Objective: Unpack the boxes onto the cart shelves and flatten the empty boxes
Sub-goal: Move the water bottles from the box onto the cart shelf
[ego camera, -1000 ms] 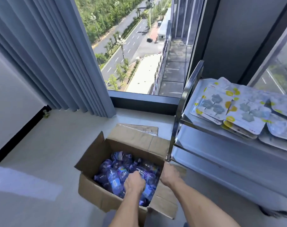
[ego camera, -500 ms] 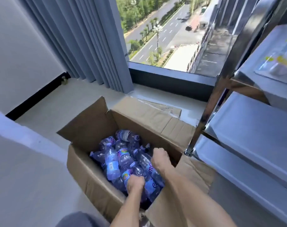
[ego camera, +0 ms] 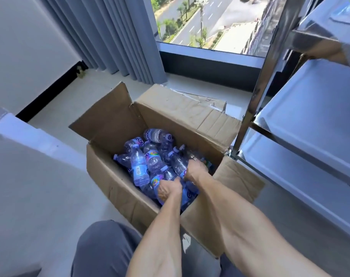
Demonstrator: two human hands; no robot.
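A person is crouching over an open cardboard box (ego camera: 118,182) sitting on the pale floor (ego camera: 56,196), both bare arms reaching down into a heap of small plastic water bottles (ego camera: 150,160) lying on their sides and at angles inside it. The left hand (ego camera: 168,189) is curling around a bottle with a rainbow-coloured label (ego camera: 157,181) near the box's near wall — its grip is clenched onto that bottle. The right hand (ego camera: 196,170) is reaching deeper toward the box's right side, its fingers wrapping around another clear bottle (ego camera: 179,165), so that grip too is grasping a bottle.

All four flaps are folding outward, the far one (ego camera: 182,108) leaning toward the window (ego camera: 210,23) and the right one (ego camera: 238,176) resting just beside the foot of a metal cart (ego camera: 248,116). The cart is standing to the right of the box, its grey shelves (ego camera: 310,108) stacking one above another; what is lying on the topmost shelf is too cropped to make out.

Grey curtains (ego camera: 110,37) are hanging at the left of the window, through which a tree-lined road is showing far below. A knee in grey trousers (ego camera: 102,248) is filling the bottom of the view — beside it, at left, a white surface (ego camera: 20,176).
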